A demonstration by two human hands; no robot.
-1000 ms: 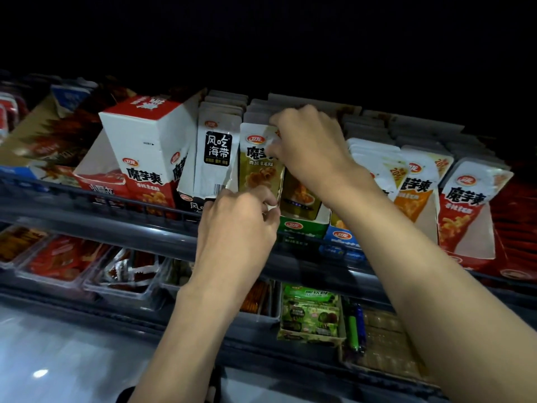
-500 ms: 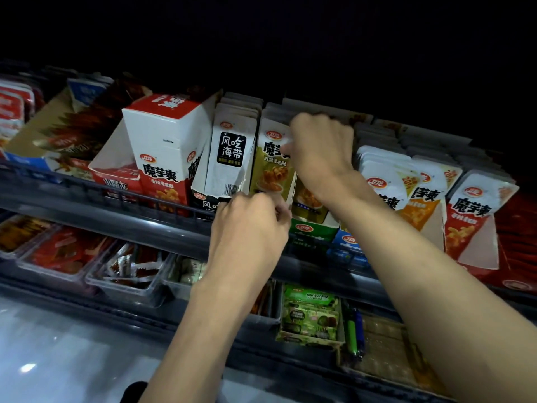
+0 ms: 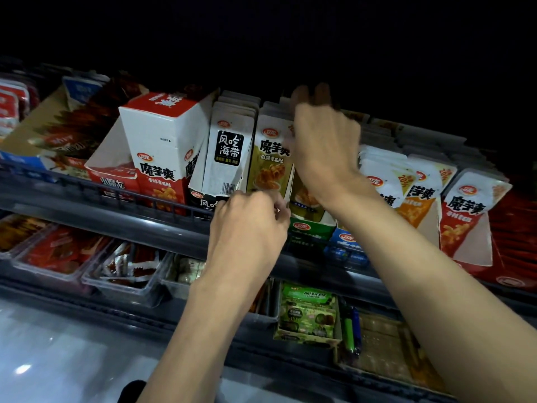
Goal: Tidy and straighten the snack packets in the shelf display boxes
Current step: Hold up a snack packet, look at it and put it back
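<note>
On the upper shelf a row of snack packets stands in open display boxes. My left hand (image 3: 250,225) pinches the bottom edge of the front olive-yellow packet (image 3: 268,167) in the green box (image 3: 312,231). My right hand (image 3: 322,141) reaches over the tops of the packets behind it, fingers stretched toward the dark back of the box and blurred. To the left stands a white seaweed packet (image 3: 229,158) in a black box. A white and red carton (image 3: 162,141) leans further left.
White and orange packets (image 3: 406,181) and a red and white packet (image 3: 467,210) fill boxes to the right. A dark wire rail (image 3: 87,187) fronts the shelf. Below, clear trays (image 3: 125,274) and a green snack box (image 3: 308,312) sit on the lower shelf.
My right hand has moved up and back from the front packet's top corner toward the rear of the box. My left hand stays at the packet's bottom edge. The view has drifted down slightly.
</note>
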